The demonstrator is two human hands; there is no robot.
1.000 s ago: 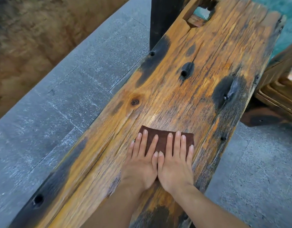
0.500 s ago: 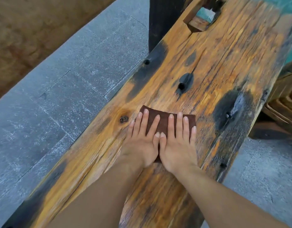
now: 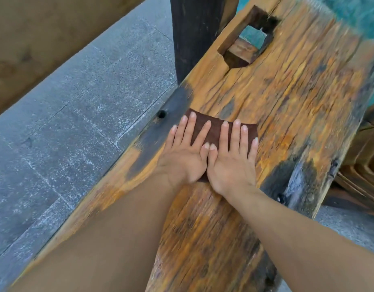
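**Q:** State of the hands?

**A:** The left hand [image 3: 184, 157] and the right hand [image 3: 230, 163] lie flat, palms down, with the fingers straight and slightly spread. The thumbs touch side by side. Both hands press on the brown sheet [image 3: 215, 131]; neither pinches it.

**Q:** Position of the sheet?

**A:** It lies flat on the top face of the wooden beam [image 3: 297, 91]. It is on the near side of the mortise [image 3: 247, 41], well apart from it and offset towards the beam's left edge. Its far edge and right corner show beyond the fingertips. The rest is under the palms.

**Q:** Surrounding parts?

**A:** All positions are relative to the mortise.
- A small round hole [image 3: 161, 114] sits near-left of it, just beside the sheet's far-left corner, in a dark charred patch.
- A dark post [image 3: 194, 28] stands directly left of it, against the beam's edge.
- A second charred patch [image 3: 287, 180] lies near-right of it, past the right hand.
- The grey paved floor [image 3: 76, 102] extends left of it, beyond the post.
- Stacked wooden pieces [image 3: 367, 165] sit far right of it, partly out of view.
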